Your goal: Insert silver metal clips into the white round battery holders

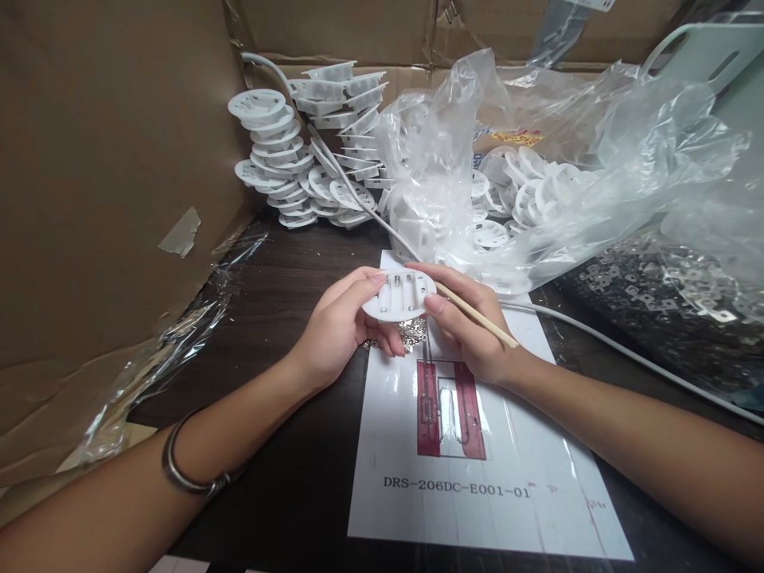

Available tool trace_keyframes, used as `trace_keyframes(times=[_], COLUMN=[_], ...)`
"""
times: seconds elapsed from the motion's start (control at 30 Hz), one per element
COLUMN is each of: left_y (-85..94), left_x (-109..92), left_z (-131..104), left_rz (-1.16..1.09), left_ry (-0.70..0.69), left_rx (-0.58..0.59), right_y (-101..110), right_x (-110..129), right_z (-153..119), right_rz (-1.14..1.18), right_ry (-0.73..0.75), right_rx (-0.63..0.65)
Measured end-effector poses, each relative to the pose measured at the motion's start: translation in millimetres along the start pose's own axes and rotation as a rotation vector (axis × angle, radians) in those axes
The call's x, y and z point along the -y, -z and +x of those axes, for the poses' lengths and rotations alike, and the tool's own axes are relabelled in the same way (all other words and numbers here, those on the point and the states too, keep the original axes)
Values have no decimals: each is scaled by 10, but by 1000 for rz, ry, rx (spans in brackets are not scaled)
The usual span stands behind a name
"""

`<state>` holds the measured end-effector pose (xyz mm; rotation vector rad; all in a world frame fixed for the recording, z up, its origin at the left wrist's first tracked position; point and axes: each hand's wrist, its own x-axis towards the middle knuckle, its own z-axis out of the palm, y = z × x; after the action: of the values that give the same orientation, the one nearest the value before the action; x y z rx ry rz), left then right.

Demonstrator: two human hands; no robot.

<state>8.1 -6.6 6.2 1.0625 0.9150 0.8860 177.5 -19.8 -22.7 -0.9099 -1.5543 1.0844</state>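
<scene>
Between my two hands I hold a round white plastic battery holder (399, 296) with slots and small metal contacts in it. My left hand (343, 322) grips its left edge, thumb on top. My right hand (471, 318) pinches the right edge with thumb and fingers. A thin wooden stick (474, 313) also lies in my right hand, running across it toward the wrist. Just below the holder is a small heap of metal contact pieces (411, 333), partly hidden by the holder and my left fingers. Beneath lies a printed sheet (442, 509) with a red-marked drawing.
Stacked white holders (280, 159) stand at the back left. A clear plastic bag (442, 175) with more white parts is behind my hands. Many metal pieces (674, 278) fill a dark bag at right. A grey cable (597, 330) crosses the table; cardboard walls (113, 159) rise left and behind.
</scene>
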Motion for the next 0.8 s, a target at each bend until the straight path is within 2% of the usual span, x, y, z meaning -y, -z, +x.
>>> trace_keyframes(times=[0.13, 0.33, 0.5, 0.67, 0.8], left_y=[5, 11, 6, 12, 26], left_x=[11, 39, 43, 37, 21], left_z=[-6, 12, 7, 19, 18], left_rz=[52, 102, 165, 266, 390], left_ry=[-42, -100, -147, -261, -352], left_rx=[-65, -107, -153, -258, -292], right_y=[4, 6, 2, -19, -24], right_x=[17, 8, 30, 97, 73], right_z=[-8, -43, -38, -9, -13], right_rz=[-11, 4, -56, -114, -131], right_ry=[67, -4, 6, 51, 114], right_rx=[42, 97, 92, 169, 113])
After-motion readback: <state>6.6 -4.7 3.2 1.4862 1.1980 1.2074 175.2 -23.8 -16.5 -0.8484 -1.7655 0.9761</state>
